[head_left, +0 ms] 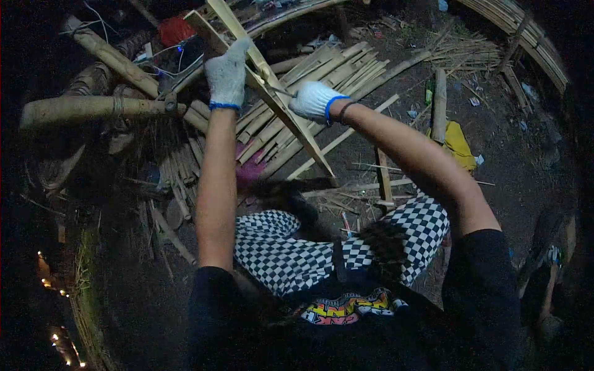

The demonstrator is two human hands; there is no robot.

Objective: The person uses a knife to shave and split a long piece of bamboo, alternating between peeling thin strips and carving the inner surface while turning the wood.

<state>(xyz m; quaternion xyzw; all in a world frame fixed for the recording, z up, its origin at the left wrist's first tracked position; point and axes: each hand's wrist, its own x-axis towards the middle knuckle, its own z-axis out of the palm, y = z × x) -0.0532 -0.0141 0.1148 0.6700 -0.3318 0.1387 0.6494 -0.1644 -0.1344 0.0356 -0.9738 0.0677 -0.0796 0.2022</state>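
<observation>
Both hands wear whitish gloves with blue cuffs. My left hand [228,75], at the upper middle, is wrapped round a long wooden strip [286,114] that slants down to the right. Behind it a lighter bamboo strip [234,25] rises to the top edge and meets the first one. My right hand [315,102] is closed on a thin tool [281,91], whose narrow metal part reaches left to the strips. The tool's handle is hidden in the glove.
Split bamboo [346,71] lies piled behind the hands. Thick poles [93,113] stick out at the left. A short pole [439,105] and a yellow cloth [458,145] lie at the right. Another person's arm [548,290] shows at the lower right edge.
</observation>
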